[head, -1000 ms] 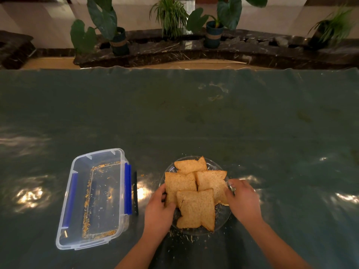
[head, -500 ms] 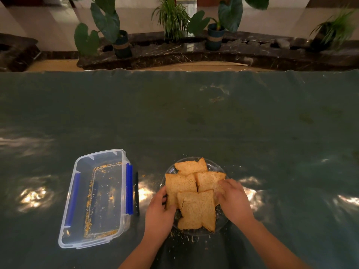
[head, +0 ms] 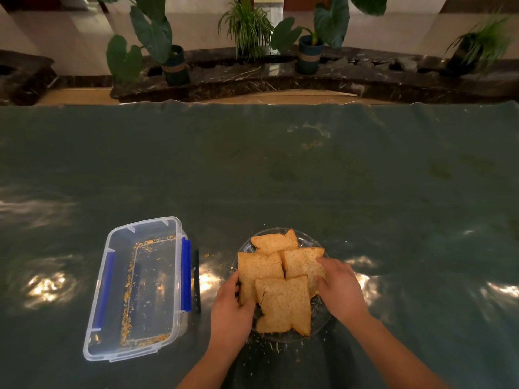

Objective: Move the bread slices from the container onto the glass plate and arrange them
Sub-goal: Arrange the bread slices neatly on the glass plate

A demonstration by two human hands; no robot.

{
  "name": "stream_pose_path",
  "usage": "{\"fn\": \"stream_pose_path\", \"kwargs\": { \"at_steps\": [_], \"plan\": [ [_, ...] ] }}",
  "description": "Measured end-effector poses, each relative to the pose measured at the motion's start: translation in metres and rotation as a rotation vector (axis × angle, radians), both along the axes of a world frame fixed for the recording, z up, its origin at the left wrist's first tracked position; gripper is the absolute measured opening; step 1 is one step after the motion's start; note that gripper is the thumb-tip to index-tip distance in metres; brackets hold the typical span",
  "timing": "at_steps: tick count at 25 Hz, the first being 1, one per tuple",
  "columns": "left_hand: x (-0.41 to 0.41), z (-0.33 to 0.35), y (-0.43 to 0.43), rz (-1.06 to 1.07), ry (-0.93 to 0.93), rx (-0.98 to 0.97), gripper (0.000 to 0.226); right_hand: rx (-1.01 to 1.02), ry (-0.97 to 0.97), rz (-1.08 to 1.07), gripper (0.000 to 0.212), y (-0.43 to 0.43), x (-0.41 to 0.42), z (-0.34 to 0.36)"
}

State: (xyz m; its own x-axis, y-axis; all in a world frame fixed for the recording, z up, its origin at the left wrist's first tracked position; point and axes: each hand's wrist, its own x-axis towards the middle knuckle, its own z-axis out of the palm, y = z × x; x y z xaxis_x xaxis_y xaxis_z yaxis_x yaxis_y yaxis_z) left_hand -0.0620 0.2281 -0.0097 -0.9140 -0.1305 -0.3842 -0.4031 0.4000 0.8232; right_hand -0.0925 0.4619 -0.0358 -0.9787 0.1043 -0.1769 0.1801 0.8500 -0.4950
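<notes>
Four bread slices [head: 276, 279] on the glass plate [head: 316, 242], overlapping in a loose pinwheel; none left in the clear container [head: 112, 290] to the left, only crumbs [head: 127, 293] along its floor. Left hand [head: 231, 307] at the plate's left edge, fingers resting against the near-left slice [head: 259, 269], thumb side tucked toward the front slice [head: 283, 306]; whether anything is pinched there, cannot tell. Right hand [head: 338, 287] laid over the right slice [head: 300, 261], fingers curled down on its near corner, apparently pressing or nudging rather than lifting; a true clamp not visible. Transfer judged done, arranging under way. Key relation for the next nudge: right slice directly under and just ahead of the right hand, its long axis running roughly left to right toward the plate's centre, its inner edge overlapped by the front slice. Right hand plainly the nearer one for shifting it; left hand better placed to steady the near-left and front slices. Far slice [head: 273, 242] at the back rim, tilted, well clear of both hands. More crumbs scattered on the green table cover [head: 393, 192] just below the plate.
</notes>
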Motion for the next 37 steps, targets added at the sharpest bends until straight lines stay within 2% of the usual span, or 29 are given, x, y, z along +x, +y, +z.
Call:
{"fn": "stream_pose_path", "kwargs": {
  "at_steps": [6,13,17,24,29,33,37],
  "plan": [
    [0.004,-0.006,-0.002,-0.053,0.007,-0.082,0.054,0.059,0.033,0.069,0.040,0.002,0.007,-0.003],
    [0.005,-0.004,-0.001,-0.064,-0.004,-0.083,0.061,0.109,0.008,0.063,0.041,0.002,0.009,-0.004],
    [0.003,-0.003,-0.001,-0.047,-0.003,-0.067,0.056,0.079,0.005,0.030,0.041,0.002,0.010,-0.004],
    [-0.005,0.000,0.000,0.000,0.000,0.001,0.032,0.048,0.006,-0.001,0.042,0.003,0.009,-0.006],
    [-0.009,-0.001,-0.002,0.013,-0.010,0.000,0.029,-0.010,0.015,-0.040,0.042,0.004,0.009,-0.003],
    [-0.005,-0.002,-0.001,0.006,-0.001,-0.004,0.034,0.030,0.074,-0.025,0.040,0.004,0.015,-0.002],
    [-0.010,0.002,0.001,-0.003,-0.030,-0.001,0.032,-0.005,0.031,-0.067,0.039,0.004,0.015,-0.001]
  ]
}}
